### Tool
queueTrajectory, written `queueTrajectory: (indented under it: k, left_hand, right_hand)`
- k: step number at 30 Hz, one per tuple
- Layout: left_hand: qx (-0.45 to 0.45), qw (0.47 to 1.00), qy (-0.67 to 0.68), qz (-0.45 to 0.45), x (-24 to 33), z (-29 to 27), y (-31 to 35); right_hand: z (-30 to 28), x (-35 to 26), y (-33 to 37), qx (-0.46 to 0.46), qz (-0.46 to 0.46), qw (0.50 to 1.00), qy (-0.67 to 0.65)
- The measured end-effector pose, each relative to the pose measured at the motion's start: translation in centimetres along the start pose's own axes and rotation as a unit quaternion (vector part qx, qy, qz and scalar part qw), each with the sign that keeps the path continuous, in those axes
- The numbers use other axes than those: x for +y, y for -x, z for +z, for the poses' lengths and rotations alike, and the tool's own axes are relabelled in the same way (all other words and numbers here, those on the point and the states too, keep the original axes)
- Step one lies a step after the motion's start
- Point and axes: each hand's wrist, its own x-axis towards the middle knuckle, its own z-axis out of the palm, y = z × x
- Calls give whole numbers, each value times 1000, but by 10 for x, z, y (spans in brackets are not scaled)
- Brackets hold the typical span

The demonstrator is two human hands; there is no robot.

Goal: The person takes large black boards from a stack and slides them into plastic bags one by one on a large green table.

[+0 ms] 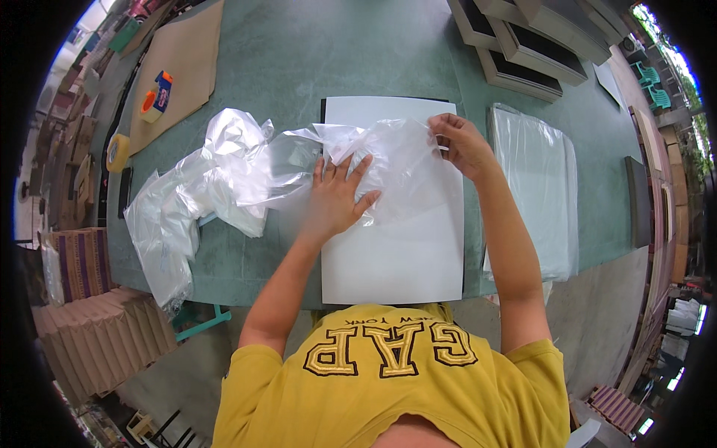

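A clear plastic bag point(399, 164) lies crumpled across a white rectangular sheet point(392, 265) with a dark edge showing behind it. My left hand point(340, 193) rests on the plastic, its fingers spread and palm down. At the upper right of the sheet, my right hand point(457, 142) pinches the edge of the bag between thumb and fingers. Toward the left the plastic runs on into a loose heap of clear film point(216, 172), which hangs over the table's near edge.
Right of the sheet lies a stack of plastic-wrapped flat pieces point(530, 187). Grey-edged panels point(523, 52) are piled at the far right. Brown cardboard point(179, 67), a tape dispenser point(157, 97) and a tape roll point(118, 152) sit at the left of the green table point(336, 52).
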Motion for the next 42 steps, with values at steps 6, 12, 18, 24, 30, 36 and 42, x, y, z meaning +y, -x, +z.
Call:
queueTrajectory:
  k: [6, 12, 18, 24, 30, 36, 42]
  left_hand:
    - [19, 1000, 15, 3, 3, -1, 0]
    - [-49, 929, 357, -84, -1, -46, -8]
    - [-59, 816, 569, -87, 65, -86, -28]
    - [173, 813, 505, -233, -14, -117, -26]
    - [-26, 835, 549, -30, 79, -122, -31]
    - [33, 876, 460, -142, 5, -115, -26]
    - [340, 894, 281, 75, 80, -149, -30]
  right_hand:
    - [-8, -11, 5, -77, 82, 980, 162]
    - [14, -14, 42, -88, 15, 995, 32]
    - [36, -1, 55, -123, -25, 991, -36]
    - [23, -23, 88, -59, -71, 992, -84]
    - [53, -19, 80, -104, -88, 980, -146]
    - [48, -8, 95, -84, -72, 988, -108]
    - [46, -22, 108, -18, -215, 975, 46]
